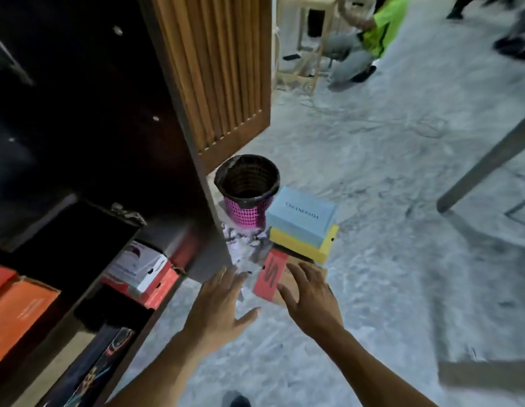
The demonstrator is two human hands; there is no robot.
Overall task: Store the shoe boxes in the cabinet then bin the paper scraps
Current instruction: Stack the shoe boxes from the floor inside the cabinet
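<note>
Shoe boxes [303, 230]: three left stacked on floor [402, 171] at 12 o'clock, smooth card, blue box [300, 214] over yellow box [311, 248] over red-ended box [270, 277]. Others already shelved in dark cabinet [173, 142], 9 o'clock. Scraps [243, 242], crumpled white, unbinned beside mesh bin [246, 189]. Left hand [220, 306] and right hand [311, 298]: fingers spread, gripping nothing.

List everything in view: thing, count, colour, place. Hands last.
Blue cardboard shoe box: 1, light blue, top of floor stack.
Yellow cardboard shoe box: 1, yellow, beneath blue.
Brown cardboard box: 1, brown with red end, stack bottom.
Plastic mesh waste basket: 1, pink, black liner, beside cabinet.
Crumpled paper scraps: several, white, floor by basket.
Open wooden cabinet: 1, dark, left.
Shelved shoe boxes: several, orange, white, red, inside cabinet.
Crouching person: 1, green shirt, background.
Left hand: 1, open, beside brown box.
Right hand: 1, open, over brown box.
</note>
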